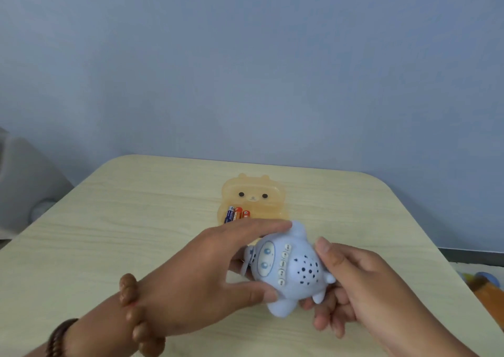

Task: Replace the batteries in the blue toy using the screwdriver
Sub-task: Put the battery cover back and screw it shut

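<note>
The blue toy [293, 268], a rounded figure with a face, a row of buttons and speaker holes, is held above the table with its face up. My left hand [196, 277] grips its head end from the left, thumb below and fingers over the top. Under and around the toy's right side is my right hand [351, 283], thumb on top. Behind the toy lies a translucent orange bear-shaped tray [270, 190] holding three batteries [236, 214]. No screwdriver is in view.
The light wood-grain table [122, 220] has rounded far corners and stands against a blue wall. A grey object sits off the table at the far left [24, 182]. Coloured items lie on the floor at the right [485, 283].
</note>
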Motion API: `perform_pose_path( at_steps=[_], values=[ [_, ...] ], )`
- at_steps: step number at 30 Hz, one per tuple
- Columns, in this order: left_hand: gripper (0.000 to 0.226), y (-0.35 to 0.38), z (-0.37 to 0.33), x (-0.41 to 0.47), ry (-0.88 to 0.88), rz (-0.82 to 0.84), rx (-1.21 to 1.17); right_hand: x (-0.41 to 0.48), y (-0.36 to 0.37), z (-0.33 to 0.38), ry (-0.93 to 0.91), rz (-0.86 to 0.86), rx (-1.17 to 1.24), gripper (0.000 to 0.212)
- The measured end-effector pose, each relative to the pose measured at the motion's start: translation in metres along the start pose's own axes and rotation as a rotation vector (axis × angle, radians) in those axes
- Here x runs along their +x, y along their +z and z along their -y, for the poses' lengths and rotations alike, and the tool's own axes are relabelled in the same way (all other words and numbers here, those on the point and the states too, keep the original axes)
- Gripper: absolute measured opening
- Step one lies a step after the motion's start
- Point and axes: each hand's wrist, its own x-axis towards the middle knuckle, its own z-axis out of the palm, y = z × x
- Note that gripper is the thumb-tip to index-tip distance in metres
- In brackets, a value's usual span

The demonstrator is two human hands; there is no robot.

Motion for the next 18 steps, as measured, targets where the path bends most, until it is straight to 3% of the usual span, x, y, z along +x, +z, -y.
perform_pose_path(
  at_steps=[4, 6, 13, 18],
  values=[
    [0.064, -0.005, 0.011, 0.0, -0.16, 0.063, -0.269, -0.002, -0.004, -0.003, -0.181, 0.07, -0.227, 0.074],
    [0.061, -0.01, 0.016, 0.001, -0.169, 0.037, -0.315, 0.0, -0.007, -0.002, -0.294, 0.077, -0.361, 0.069],
    [0.069, -0.068, 0.025, 0.02, -0.122, 0.014, -0.226, 0.05, 0.008, 0.043, -0.458, 0.099, -0.484, 0.052],
    [0.062, -0.139, 0.047, 0.066, -0.14, -0.124, -0.011, 0.138, 0.033, 0.093, -0.576, 0.055, -0.69, 0.049]
  ],
)
